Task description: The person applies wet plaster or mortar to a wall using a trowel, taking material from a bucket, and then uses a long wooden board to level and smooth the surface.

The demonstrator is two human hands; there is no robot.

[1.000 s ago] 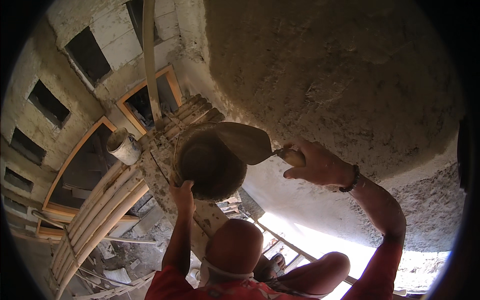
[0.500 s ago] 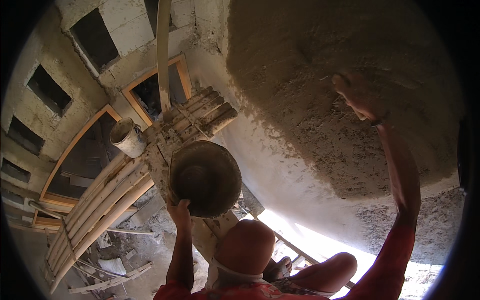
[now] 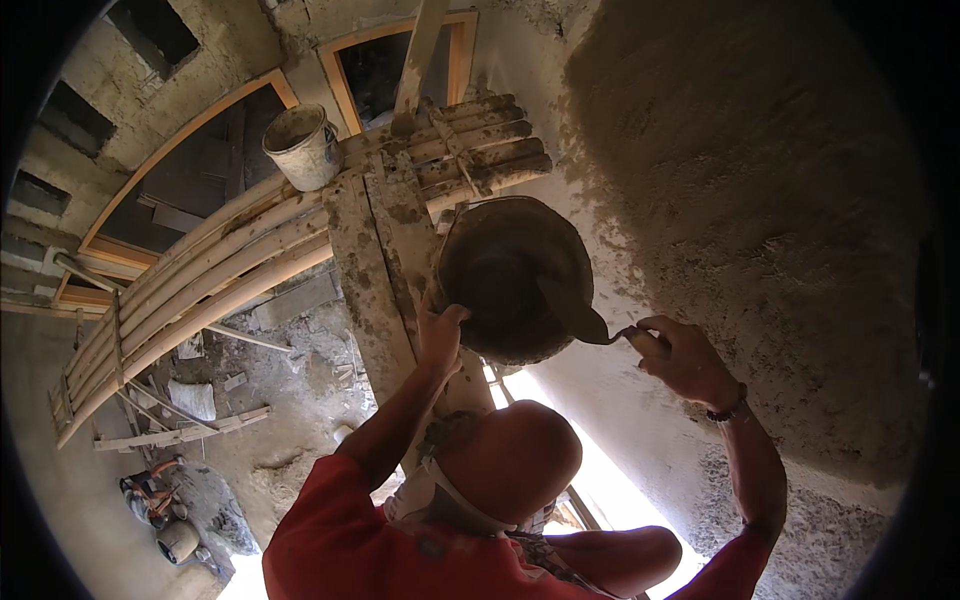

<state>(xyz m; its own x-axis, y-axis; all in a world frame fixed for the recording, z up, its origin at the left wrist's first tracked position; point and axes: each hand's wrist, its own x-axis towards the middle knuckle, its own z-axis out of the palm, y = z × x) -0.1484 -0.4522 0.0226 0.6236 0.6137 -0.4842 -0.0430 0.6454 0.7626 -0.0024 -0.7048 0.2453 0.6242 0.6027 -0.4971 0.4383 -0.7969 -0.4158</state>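
Left hand (image 3: 438, 336) is gripping one dark tub (image 3: 490, 245), right hand (image 3: 687, 362) one trowel (image 3: 574, 312); one pale bucket (image 3: 308, 160) is showing blurred bluish marking.

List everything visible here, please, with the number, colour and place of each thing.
Dark bucket: one, dark brown, centre.
Trowel: one, dark, blade at dark bucket's mouth.
White bucket: one, stained white, upper left.
Poles: several, tan, left to upper centre.
Planks: two, mud-stained brown, left of centre.
Post: one, tan, top.
Window frames: at least two, orange-brown, upper left.
Wall openings: at least three, dark, left.
Plastered wall: one, brown and pale, right.
Co-worker: one, colours unclear, lower left.
Shirt: one, red, bottom.
Bracelet: one, dark, right wrist.
Knee: at least one, bare, bottom.
Left hand: one, bare, gripping dark bucket's rim.
Right hand: one, bare, holding trowel.
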